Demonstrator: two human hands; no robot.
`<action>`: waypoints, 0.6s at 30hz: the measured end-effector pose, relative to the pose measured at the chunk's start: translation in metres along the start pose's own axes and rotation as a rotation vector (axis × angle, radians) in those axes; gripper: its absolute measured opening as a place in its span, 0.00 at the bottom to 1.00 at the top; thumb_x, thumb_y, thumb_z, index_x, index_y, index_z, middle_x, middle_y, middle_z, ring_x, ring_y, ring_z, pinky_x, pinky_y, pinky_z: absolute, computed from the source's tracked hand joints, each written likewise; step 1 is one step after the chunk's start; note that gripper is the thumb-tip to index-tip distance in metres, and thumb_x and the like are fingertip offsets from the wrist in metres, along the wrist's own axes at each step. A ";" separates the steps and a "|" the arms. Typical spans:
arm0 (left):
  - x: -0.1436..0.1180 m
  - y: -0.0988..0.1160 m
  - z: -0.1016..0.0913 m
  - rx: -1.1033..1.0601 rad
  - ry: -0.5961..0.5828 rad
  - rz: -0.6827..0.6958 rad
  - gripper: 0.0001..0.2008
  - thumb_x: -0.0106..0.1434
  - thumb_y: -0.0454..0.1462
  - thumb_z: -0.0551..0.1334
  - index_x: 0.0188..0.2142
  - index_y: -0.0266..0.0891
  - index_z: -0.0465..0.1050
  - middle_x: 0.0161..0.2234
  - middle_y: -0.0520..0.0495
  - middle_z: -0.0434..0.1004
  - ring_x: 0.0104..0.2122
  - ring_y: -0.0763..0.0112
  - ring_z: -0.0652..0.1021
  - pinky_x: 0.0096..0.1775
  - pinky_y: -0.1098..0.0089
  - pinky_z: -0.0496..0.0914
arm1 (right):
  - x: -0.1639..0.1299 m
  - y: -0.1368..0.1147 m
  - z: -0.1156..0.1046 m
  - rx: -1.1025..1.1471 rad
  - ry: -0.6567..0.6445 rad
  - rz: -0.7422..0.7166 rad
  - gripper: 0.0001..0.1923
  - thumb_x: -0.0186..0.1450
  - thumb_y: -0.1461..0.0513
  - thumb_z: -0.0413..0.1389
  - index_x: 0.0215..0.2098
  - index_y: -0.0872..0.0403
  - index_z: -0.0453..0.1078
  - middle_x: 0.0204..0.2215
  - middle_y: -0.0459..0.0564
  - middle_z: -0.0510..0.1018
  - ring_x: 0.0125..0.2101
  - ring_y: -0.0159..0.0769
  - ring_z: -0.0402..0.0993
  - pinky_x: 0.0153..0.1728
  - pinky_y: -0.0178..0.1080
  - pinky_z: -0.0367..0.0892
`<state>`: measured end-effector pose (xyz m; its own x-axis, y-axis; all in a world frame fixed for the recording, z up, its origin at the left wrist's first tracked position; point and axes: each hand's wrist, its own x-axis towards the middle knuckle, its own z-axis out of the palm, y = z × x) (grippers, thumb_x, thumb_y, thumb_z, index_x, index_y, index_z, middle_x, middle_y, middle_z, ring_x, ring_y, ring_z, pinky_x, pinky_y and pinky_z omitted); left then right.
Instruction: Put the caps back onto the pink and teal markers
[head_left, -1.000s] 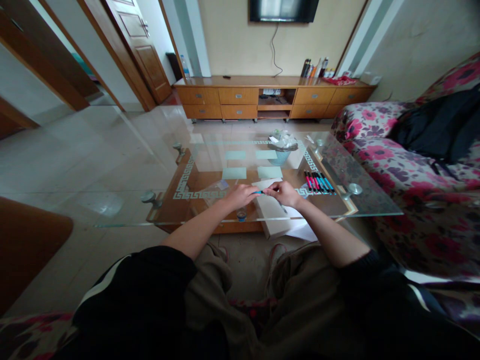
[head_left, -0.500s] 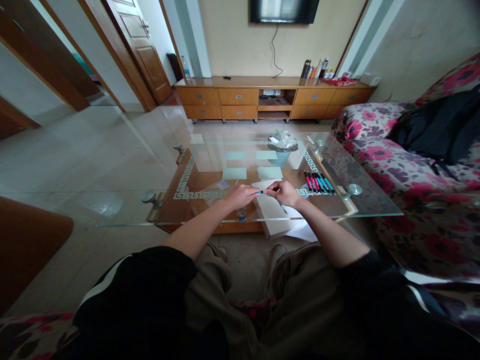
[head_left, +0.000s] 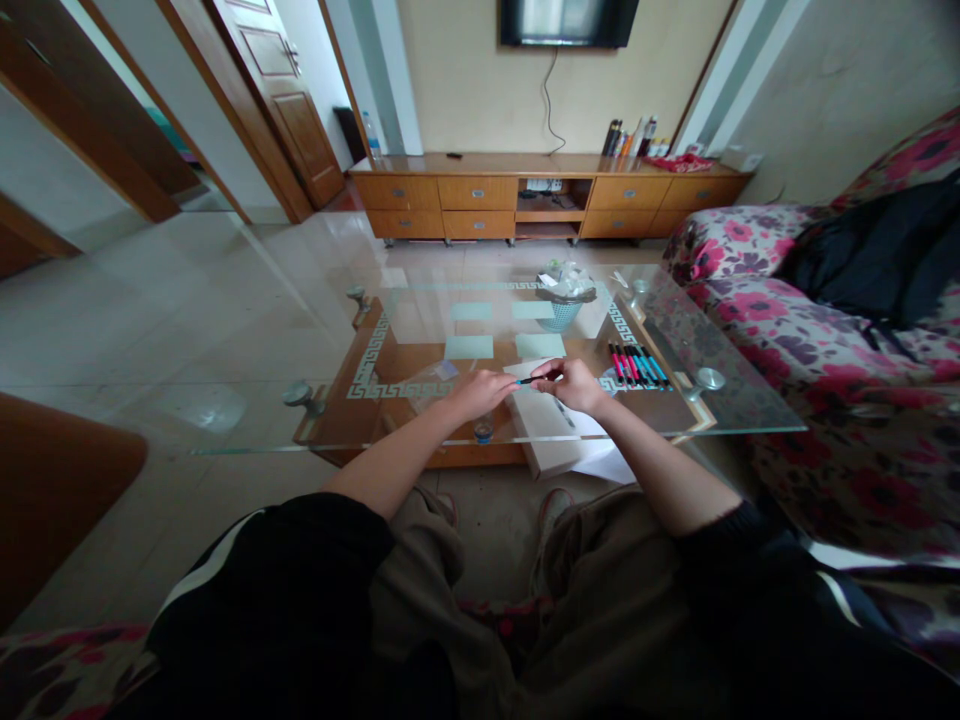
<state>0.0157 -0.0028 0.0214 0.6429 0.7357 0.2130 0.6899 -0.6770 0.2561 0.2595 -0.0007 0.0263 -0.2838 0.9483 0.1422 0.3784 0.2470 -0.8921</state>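
Between my two hands, above the near part of the glass table (head_left: 420, 425), is a slim blue and black marker (head_left: 528, 381). My left hand (head_left: 484, 392) is closed around its blue end. The fingers of my right hand (head_left: 568, 385) pinch at its black end. To the right of my right hand, a row of several markers (head_left: 637, 366) lies side by side on the glass, some pink and black, some blue and black. Under my hands a white box (head_left: 551, 435) shows through the tabletop.
A wastebasket (head_left: 559, 312) with a bag of litter shows beyond the markers' row, seen through the glass. A long wooden cabinet (head_left: 480, 192) stands against the far wall. The flowered sofa (head_left: 739, 295) to the right bears a black backpack (head_left: 877, 255).
My right hand's fingers have shifted slightly to the right and upward, and more of the marker's black part shows between the hands. My left hand stays nearly in place.
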 end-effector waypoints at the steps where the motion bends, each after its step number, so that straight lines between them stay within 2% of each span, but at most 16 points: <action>1: 0.000 -0.001 0.001 -0.001 0.001 -0.008 0.18 0.76 0.45 0.53 0.48 0.44 0.80 0.38 0.46 0.84 0.38 0.67 0.81 0.40 0.72 0.70 | 0.000 0.000 0.000 0.051 0.011 0.022 0.20 0.51 0.51 0.71 0.35 0.56 0.80 0.29 0.50 0.82 0.27 0.34 0.72 0.33 0.39 0.69; 7: -0.003 -0.005 0.006 0.016 0.041 -0.046 0.20 0.76 0.48 0.51 0.51 0.44 0.78 0.41 0.45 0.84 0.40 0.65 0.82 0.41 0.71 0.71 | -0.004 -0.005 0.001 0.377 0.102 0.185 0.27 0.46 0.49 0.74 0.39 0.55 0.77 0.33 0.48 0.81 0.28 0.32 0.72 0.28 0.36 0.66; 11: -0.003 -0.003 0.007 0.035 0.041 -0.065 0.20 0.76 0.48 0.51 0.52 0.44 0.77 0.41 0.44 0.84 0.40 0.64 0.83 0.41 0.70 0.71 | -0.004 -0.013 -0.002 0.524 0.149 0.265 0.28 0.46 0.51 0.73 0.41 0.53 0.73 0.35 0.50 0.81 0.33 0.37 0.78 0.27 0.35 0.67; 14: -0.003 -0.001 0.005 0.024 0.048 -0.081 0.20 0.76 0.48 0.51 0.52 0.43 0.77 0.39 0.43 0.84 0.38 0.64 0.82 0.39 0.70 0.71 | -0.001 -0.012 -0.007 0.566 0.230 0.244 0.28 0.47 0.52 0.71 0.43 0.51 0.68 0.33 0.49 0.80 0.37 0.40 0.80 0.32 0.37 0.71; 18: -0.004 -0.002 0.003 -0.008 0.054 -0.095 0.19 0.76 0.48 0.52 0.50 0.42 0.78 0.38 0.43 0.84 0.37 0.64 0.82 0.39 0.70 0.71 | 0.003 0.006 -0.018 0.453 0.384 0.227 0.32 0.46 0.55 0.68 0.47 0.50 0.65 0.32 0.44 0.76 0.34 0.37 0.79 0.32 0.37 0.71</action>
<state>0.0124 -0.0048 0.0170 0.5554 0.7969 0.2377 0.7445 -0.6038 0.2849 0.2767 0.0074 0.0294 0.1282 0.9917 -0.0034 -0.0421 0.0020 -0.9991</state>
